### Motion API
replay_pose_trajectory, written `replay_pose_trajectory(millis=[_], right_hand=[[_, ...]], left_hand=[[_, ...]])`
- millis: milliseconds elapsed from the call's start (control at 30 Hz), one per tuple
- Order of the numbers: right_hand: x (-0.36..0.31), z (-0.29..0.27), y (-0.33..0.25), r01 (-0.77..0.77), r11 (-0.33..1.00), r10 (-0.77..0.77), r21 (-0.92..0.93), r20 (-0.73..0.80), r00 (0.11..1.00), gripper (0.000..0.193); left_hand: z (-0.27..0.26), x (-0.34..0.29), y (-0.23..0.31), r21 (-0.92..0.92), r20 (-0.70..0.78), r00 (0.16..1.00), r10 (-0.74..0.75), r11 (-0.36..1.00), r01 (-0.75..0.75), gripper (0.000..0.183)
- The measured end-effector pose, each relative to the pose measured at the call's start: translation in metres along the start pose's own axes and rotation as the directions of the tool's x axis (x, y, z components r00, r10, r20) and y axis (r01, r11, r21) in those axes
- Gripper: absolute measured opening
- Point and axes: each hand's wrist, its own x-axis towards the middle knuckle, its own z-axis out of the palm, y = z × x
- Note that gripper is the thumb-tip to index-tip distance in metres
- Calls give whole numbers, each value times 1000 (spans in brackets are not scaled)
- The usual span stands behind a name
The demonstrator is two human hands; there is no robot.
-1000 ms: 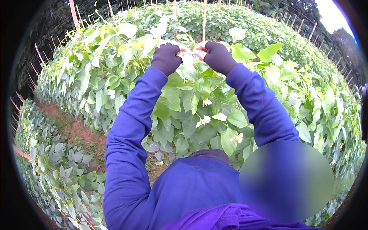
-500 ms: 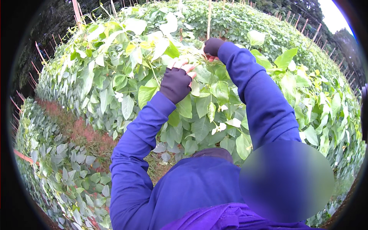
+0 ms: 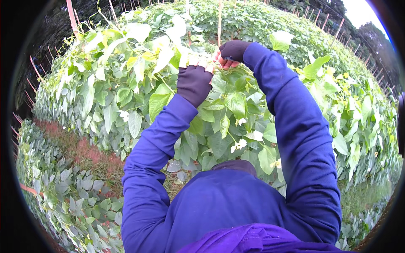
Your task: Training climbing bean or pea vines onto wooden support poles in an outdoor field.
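Note:
My left hand (image 3: 194,84), in a dark fingerless glove, is raised to the top of a leafy climbing bean vine (image 3: 236,103). Its bare fingers curl over stems there, partly washed out by bright light. Just to its right, my right hand (image 3: 233,52), gloved the same way, bends down with thumb and fingers pinched together on thin vine stems. The two sets of fingertips almost meet. Broad green leaves hang below both hands, and a pale flower (image 3: 238,145) shows among them. Exactly which stems lie inside the fingers is hidden.
A thin wooden stake (image 3: 219,23) rises just beyond my hands. More stakes (image 3: 338,28) line the rows on both sides. At left, a strip of reddish soil and grass (image 3: 84,145) runs between this row and lower plants (image 3: 80,185). Dark trees stand behind.
My right hand has turned so more of its fingers show, and its fingertips have come closer to the left hand's. The plants and stakes have shifted slightly left in the view.

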Motion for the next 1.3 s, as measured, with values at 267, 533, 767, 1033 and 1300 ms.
replay_pose_trajectory(millis=[267, 533, 767, 1033, 1300], right_hand=[[25, 0, 20, -100, 946, 83, 307, 70, 994, 25], [19, -4, 49, 329, 819, -436, -470, -137, 889, 23], [-33, 58, -13, 144, 943, -311, -299, -643, 700, 42], [-167, 111, 1, 250, 927, -376, -280, -693, 615, 25], [-323, 181, 72, 510, 853, -250, 115, -768, 590, 17]], left_hand=[[4, 12, 6, 115, 8, 1000, 17, 993, -17, 12], [15, 29, 14, 66, -219, 964, 154, 988, -143, 12], [22, 19, -10, -14, -105, 974, 199, 979, -201, 27], [-3, 16, -6, -47, -32, 987, 159, 986, -160, 28], [-92, 35, 69, -336, -236, 933, 270, 879, -339, 16]])
